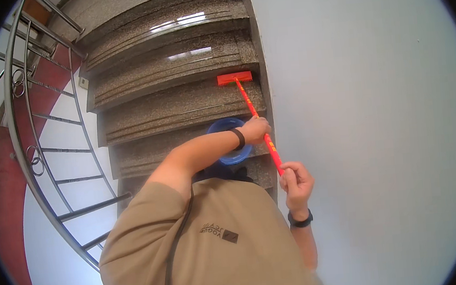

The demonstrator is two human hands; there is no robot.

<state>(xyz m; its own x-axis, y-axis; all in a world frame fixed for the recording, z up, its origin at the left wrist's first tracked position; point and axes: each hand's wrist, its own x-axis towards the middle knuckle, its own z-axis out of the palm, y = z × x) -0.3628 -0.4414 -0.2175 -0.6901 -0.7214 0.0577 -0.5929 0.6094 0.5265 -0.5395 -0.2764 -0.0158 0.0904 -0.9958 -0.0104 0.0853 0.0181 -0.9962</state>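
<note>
A red long-handled brush [250, 103] reaches up the stairs, its wide head with short bristles resting on a step close to the right wall. My left hand [255, 130] is closed around the middle of the handle, with the forearm crossing over from the left. Lower down, my right hand [298, 184] grips the handle by its end, thumb lying along it. Under my left forearm, a blue bucket [236, 158] stands on a lower step, partly covered by the arm; what it holds is hard to make out.
Brown speckled stone steps [165, 107] climb ahead of me, with light reflecting off the upper ones. A curved metal railing [18, 128] runs along the left. The pale wall [368, 130] closes off the right side, near the brush and my right hand.
</note>
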